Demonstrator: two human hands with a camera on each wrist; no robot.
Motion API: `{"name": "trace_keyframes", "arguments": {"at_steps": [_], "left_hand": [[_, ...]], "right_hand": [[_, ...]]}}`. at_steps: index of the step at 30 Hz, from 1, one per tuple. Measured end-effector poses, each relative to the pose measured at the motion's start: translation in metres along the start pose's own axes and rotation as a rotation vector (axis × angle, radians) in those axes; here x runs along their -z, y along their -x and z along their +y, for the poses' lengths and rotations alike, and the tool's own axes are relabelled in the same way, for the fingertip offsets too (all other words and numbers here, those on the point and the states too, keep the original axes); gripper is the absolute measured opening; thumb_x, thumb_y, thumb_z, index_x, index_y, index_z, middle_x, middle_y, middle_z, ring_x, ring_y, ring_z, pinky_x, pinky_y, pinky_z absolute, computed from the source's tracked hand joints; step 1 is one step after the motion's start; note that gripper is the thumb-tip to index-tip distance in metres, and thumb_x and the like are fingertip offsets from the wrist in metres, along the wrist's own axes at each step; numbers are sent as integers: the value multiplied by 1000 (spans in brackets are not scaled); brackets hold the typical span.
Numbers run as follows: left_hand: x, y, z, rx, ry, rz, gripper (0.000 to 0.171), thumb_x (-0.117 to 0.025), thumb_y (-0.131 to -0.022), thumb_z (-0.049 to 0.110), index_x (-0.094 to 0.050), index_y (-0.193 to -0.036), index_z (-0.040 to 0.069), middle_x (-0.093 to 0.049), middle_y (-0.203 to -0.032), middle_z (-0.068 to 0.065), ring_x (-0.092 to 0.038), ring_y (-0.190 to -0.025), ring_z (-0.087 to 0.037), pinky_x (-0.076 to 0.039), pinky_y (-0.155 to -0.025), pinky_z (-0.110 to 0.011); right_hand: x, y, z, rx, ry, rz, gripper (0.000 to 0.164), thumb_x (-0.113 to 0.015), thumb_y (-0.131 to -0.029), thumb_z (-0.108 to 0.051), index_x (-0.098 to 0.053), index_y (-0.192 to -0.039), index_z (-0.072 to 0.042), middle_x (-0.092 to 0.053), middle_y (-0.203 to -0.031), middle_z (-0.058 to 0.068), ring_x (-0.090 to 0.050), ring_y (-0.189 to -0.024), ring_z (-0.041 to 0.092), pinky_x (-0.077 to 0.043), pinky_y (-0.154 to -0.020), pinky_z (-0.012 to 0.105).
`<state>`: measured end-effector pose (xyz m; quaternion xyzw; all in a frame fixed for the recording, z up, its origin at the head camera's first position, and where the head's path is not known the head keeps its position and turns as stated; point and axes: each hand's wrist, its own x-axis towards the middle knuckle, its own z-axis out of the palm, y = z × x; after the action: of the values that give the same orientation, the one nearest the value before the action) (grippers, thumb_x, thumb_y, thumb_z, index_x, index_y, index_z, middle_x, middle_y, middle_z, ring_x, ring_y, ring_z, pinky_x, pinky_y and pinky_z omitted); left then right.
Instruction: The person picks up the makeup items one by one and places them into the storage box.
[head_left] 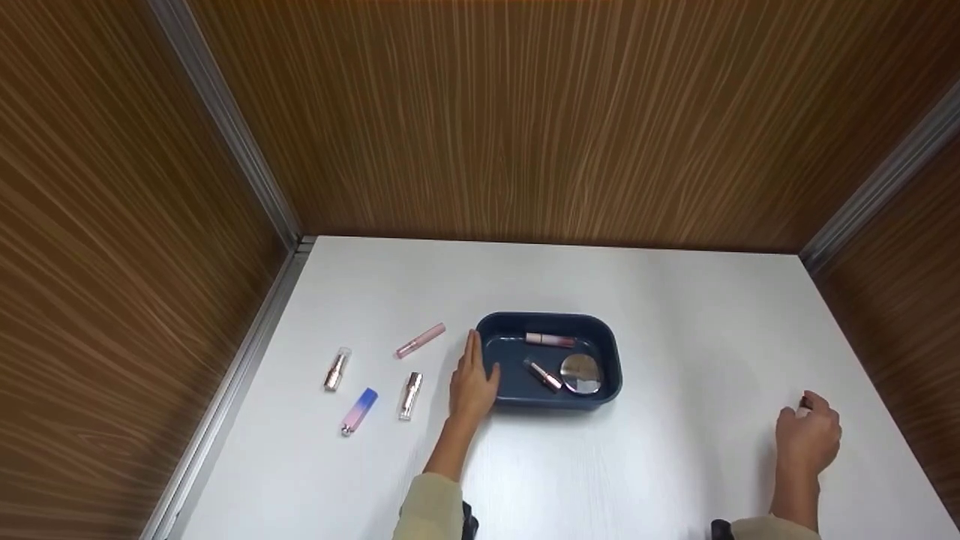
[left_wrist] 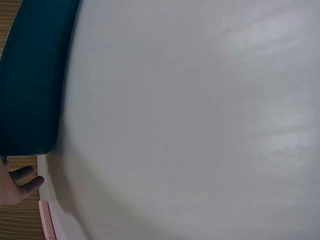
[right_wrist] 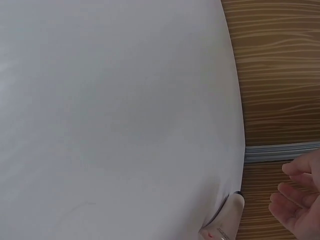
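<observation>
A dark blue bin [head_left: 551,401] stands on the white table, holding a pink lip gloss tube [head_left: 550,340], a lipstick [head_left: 543,376] and a round shiny compact [head_left: 580,373]. Against its left wall lies my left hand [head_left: 472,386], long fingers straight and thumb over the rim. Far to the right is my right hand [head_left: 808,435], fingers loosely bent. In the right wrist view its thumb and fingers are apart with nothing between them, beside a pale tube-shaped thing [right_wrist: 225,219] with small red marking. The hand mostly hides that thing in the head view.
Left of the bin lie a pink tube [head_left: 420,340], a clear-capped lipstick [head_left: 337,369], a blue-and-pink tube [head_left: 359,412] and another lipstick [head_left: 410,396]. Wood-grain panels [head_left: 525,127] with metal corner strips enclose the table's back and sides.
</observation>
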<state>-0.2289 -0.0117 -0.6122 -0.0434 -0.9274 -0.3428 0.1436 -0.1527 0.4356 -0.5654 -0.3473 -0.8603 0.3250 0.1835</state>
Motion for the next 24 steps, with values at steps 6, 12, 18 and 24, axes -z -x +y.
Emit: {"name": "trace_keyframes", "arguments": {"at_steps": [6, 12, 18, 24], "left_hand": [[0, -1, -1, -11, 2, 14, 66, -58, -87, 20, -28, -142, -2, -28, -146, -14, -46, -115, -31, -44, -82, -43], [0, 2, -2, 12, 12, -4, 67, -58, -88, 21, -27, -143, 0, -27, -146, -14, -45, -117, -30, -43, -82, -43], [1, 3, -1, 9, 0, -7, 67, -58, -88, 21, -27, -142, -1, -26, -147, -13, -44, -118, -30, -43, -84, -44], [1, 1, 0, -11, 0, 10, 67, -59, -86, 20, -29, -142, -2, -29, -145, -14, -47, -114, -32, -44, -81, -45]], "right_hand": [[0, 0, 3, -26, 14, -22, 45, -44, -84, 0, -42, -128, 11, -40, -122, 37, -35, -115, 51, -29, -93, 57], [-1, 4, 8, -39, 12, -40, 47, -44, -84, 0, -41, -130, 11, -37, -124, 37, -33, -117, 51, -28, -93, 57], [-2, 6, 12, -67, 34, -59, 50, -45, -84, 0, -37, -132, 12, -34, -127, 37, -31, -120, 50, -26, -96, 56], [-3, 5, 18, -83, 51, -60, 51, -45, -83, -2, -37, -131, 12, -34, -126, 38, -32, -118, 51, -28, -94, 56]]}}
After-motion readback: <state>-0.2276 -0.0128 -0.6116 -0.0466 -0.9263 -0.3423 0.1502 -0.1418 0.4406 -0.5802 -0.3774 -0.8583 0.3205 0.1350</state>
